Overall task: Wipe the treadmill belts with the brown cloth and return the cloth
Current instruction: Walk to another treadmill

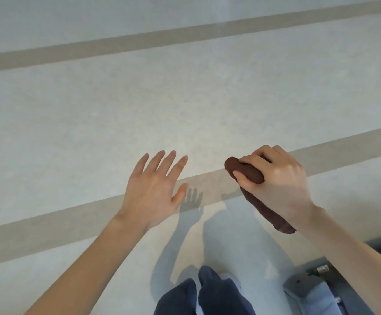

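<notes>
Head view, looking down at a pale floor [185, 105] crossed by tan stripes [48, 226].

Right hand [276, 178]: fingers and thumb curled round the brown cloth [248, 173], gripping it in the air above the floor. The cloth is rolled into a long bundle. Its long axis runs diagonally: the rounded upper end points up-left past the fingers, and the lower end trails down-right under the wrist.

Left hand [153, 189]: palm down, fingers straight and spread, holding nothing, well apart from the cloth.

Dark blue trouser legs [207, 294] show at the bottom edge. A grey machine part [310, 289] sits at lower right, only partly visible.
</notes>
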A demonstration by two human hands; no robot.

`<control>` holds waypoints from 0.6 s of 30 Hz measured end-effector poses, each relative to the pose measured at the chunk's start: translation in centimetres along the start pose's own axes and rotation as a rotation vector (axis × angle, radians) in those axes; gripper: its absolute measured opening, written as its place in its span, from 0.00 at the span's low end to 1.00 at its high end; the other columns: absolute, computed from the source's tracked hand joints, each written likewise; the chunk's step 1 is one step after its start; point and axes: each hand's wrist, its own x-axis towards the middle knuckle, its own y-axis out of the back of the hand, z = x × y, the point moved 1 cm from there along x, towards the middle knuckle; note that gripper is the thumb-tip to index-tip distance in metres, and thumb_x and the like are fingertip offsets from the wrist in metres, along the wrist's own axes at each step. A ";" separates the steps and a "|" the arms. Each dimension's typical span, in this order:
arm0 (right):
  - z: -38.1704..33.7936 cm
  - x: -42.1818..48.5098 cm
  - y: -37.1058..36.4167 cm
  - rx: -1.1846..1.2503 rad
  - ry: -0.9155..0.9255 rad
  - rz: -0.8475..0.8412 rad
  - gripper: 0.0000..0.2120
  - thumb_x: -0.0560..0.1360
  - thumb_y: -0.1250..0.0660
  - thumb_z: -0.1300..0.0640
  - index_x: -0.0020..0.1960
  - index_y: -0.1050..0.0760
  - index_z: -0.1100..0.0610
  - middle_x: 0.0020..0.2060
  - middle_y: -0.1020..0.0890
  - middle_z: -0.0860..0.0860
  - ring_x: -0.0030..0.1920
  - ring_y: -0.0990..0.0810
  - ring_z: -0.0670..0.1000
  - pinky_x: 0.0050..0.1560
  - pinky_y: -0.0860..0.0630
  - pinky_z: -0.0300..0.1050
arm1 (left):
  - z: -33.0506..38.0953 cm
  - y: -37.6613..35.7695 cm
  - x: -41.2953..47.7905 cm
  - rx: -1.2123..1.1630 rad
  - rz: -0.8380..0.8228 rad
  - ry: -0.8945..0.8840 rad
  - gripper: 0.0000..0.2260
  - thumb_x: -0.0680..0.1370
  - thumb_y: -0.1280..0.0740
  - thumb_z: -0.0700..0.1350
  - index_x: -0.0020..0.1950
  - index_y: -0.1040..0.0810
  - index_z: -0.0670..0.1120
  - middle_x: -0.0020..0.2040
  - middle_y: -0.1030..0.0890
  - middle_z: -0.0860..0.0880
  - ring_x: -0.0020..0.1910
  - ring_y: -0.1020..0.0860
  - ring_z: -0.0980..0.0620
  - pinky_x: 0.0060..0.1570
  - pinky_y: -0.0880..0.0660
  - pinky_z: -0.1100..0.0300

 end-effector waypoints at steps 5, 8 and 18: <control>-3.2 2.9 10.8 -0.015 0.012 0.013 0.09 0.70 0.33 0.50 0.40 0.18 0.53 0.37 0.20 0.50 0.37 0.22 0.55 0.34 0.28 0.42 | 1.0 12.0 -1.6 -0.031 0.031 -0.008 0.23 0.76 0.47 0.54 0.67 0.26 0.46 0.63 0.23 0.44 0.62 0.25 0.44 0.63 0.30 0.45; -5.9 4.6 18.1 -0.015 0.002 -0.015 0.10 0.71 0.35 0.48 0.41 0.18 0.52 0.38 0.20 0.50 0.38 0.22 0.54 0.36 0.28 0.42 | 1.8 19.7 -2.6 -0.043 0.013 -0.015 0.23 0.77 0.46 0.54 0.67 0.27 0.46 0.63 0.23 0.44 0.63 0.25 0.44 0.64 0.31 0.46; -10.4 6.4 34.8 -0.026 -0.068 0.147 0.09 0.70 0.35 0.48 0.40 0.18 0.51 0.37 0.20 0.48 0.37 0.21 0.53 0.35 0.30 0.40 | 6.1 37.0 -3.9 -0.065 0.077 -0.128 0.22 0.77 0.47 0.54 0.62 0.23 0.44 0.62 0.23 0.44 0.66 0.28 0.43 0.65 0.33 0.46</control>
